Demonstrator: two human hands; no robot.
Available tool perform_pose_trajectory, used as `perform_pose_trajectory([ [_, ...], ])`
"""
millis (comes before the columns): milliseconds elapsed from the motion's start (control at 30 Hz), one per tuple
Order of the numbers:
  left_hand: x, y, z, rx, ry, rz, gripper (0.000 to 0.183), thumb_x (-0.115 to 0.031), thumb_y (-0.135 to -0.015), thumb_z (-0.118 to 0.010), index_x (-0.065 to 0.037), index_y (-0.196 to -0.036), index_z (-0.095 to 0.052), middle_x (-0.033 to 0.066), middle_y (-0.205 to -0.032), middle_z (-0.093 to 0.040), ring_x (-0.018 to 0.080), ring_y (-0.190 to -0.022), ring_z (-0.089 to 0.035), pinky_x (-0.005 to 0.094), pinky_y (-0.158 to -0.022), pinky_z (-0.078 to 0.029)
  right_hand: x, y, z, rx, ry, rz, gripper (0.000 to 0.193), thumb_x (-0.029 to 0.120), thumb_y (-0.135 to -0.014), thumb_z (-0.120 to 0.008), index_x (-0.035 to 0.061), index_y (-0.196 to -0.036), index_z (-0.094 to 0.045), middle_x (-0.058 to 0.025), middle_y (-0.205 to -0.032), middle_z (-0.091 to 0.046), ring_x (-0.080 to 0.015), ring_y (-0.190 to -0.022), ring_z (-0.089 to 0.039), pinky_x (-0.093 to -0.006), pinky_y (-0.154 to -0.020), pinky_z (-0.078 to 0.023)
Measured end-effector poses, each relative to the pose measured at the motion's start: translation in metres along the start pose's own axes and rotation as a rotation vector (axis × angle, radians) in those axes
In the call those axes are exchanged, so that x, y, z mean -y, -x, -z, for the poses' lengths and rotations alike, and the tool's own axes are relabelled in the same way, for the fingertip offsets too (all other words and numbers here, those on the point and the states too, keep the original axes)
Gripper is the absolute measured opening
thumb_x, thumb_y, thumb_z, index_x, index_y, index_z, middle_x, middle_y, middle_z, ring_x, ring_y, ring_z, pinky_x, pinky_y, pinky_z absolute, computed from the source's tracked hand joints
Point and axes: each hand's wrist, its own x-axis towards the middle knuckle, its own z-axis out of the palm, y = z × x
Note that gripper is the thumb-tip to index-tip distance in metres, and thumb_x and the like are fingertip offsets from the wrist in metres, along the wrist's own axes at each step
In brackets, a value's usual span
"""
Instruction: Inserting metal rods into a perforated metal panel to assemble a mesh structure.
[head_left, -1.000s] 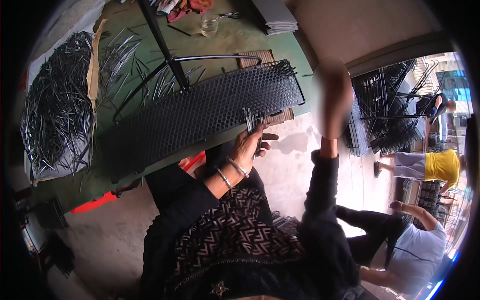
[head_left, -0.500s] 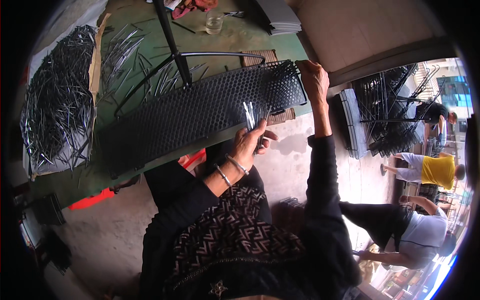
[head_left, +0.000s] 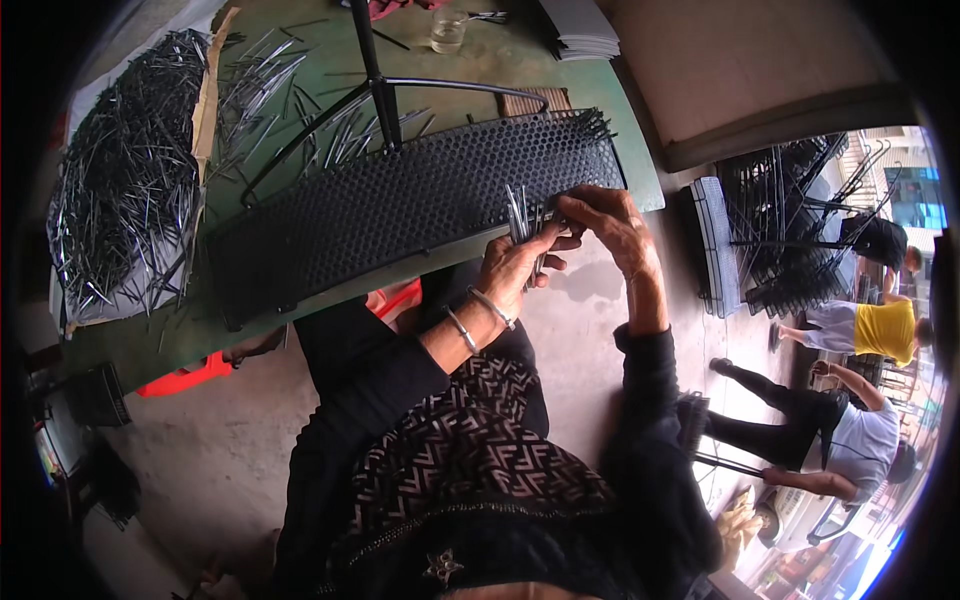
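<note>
My left hand [head_left: 515, 268] is closed around a small bunch of thin metal strips [head_left: 517, 215], their ends sticking up past my fingers. Close beside it, my right hand [head_left: 612, 228] pinches with thumb and fingers near the strips' ends; what lies in that pinch is too small to make out. Behind both hands a long black perforated metal panel [head_left: 400, 195] rests at a slant along the table's front edge. A black metal frame with a post and bent legs [head_left: 385, 100] stands just behind the panel.
On the green table [head_left: 320, 35], a paper-lined heap of dark strips [head_left: 125, 170] sits at the left, with loose strips [head_left: 265, 85] nearby. A glass [head_left: 448, 32] and grey sheets [head_left: 580, 28] stand farther back. Black racks [head_left: 780, 210] and several people occupy the right side.
My right hand has left the panel's right end and come down beside my left hand at the strips. At the right, a person in a white top has moved.
</note>
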Motion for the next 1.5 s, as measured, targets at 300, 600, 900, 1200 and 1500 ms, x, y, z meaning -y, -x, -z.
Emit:
perform_pose_trajectory([
  [300, -0.002, -0.001, 0.005, -0.086, 0.049, -0.046, 0.029, -0.039, -0.092, -0.062, -0.011, -0.100, -0.069, 0.0051, -0.090, -0.073, 0.0091, -0.066, -0.064, 0.0196, -0.050, -0.039, 0.009, 0.000, -0.002, -0.281, -0.318, 0.028, 0.027, 0.019, -0.091, -0.062, -0.0073, -0.093, -0.065, -0.0108, -0.078, -0.067, -0.0129, -0.069, -0.064, -0.0256, -0.066, -0.050],
  [600, 0.025, -0.013, 0.013, -0.016, 0.136, -0.010, 0.035, -0.034, -0.097, -0.053, -0.004, -0.115, -0.059, 0.0145, -0.097, -0.069, 0.0211, -0.082, -0.068, 0.0326, -0.066, -0.052, -0.021, -0.067, 0.026, -0.867, 0.100, 0.231, 0.017, 0.011, -0.091, -0.061, -0.0014, -0.100, -0.068, -0.0083, -0.082, -0.070, -0.0121, -0.067, -0.066, -0.0244, -0.062, -0.053],
  [900, 0.034, -0.013, 0.018, -0.036, 0.201, -0.005, 0.033, -0.030, -0.098, -0.052, -0.001, -0.113, -0.056, 0.0178, -0.098, -0.067, 0.0271, -0.088, -0.067, 0.0414, -0.078, -0.056, -0.018, -0.078, 0.027, -0.794, 0.106, 0.262, 0.017, 0.012, -0.091, -0.061, 0.0008, -0.101, -0.069, -0.0069, -0.082, -0.070, -0.0119, -0.066, -0.067, -0.0243, -0.060, -0.051],
  [1200, 0.034, -0.010, 0.018, -0.026, 0.227, -0.014, 0.035, -0.032, -0.097, -0.054, 0.000, -0.111, -0.057, 0.0175, -0.096, -0.067, 0.0267, -0.089, -0.067, 0.0426, -0.078, -0.057, -0.013, -0.075, 0.023, -0.752, 0.119, 0.266, 0.017, 0.010, -0.090, -0.060, 0.0016, -0.102, -0.069, -0.0037, -0.081, -0.069, -0.0091, -0.062, -0.062, -0.0228, -0.060, -0.048],
  [1500, 0.030, -0.006, 0.018, -0.052, 0.191, 0.013, 0.036, -0.032, -0.097, -0.054, -0.001, -0.115, -0.058, 0.0156, -0.093, -0.067, 0.0250, -0.084, -0.068, 0.0411, -0.074, -0.059, -0.024, -0.073, 0.035, -0.715, 0.170, 0.253, 0.018, 0.008, -0.092, -0.056, 0.0021, -0.103, -0.068, -0.0017, -0.082, -0.070, -0.0061, -0.061, -0.056, -0.0222, -0.059, -0.045],
])
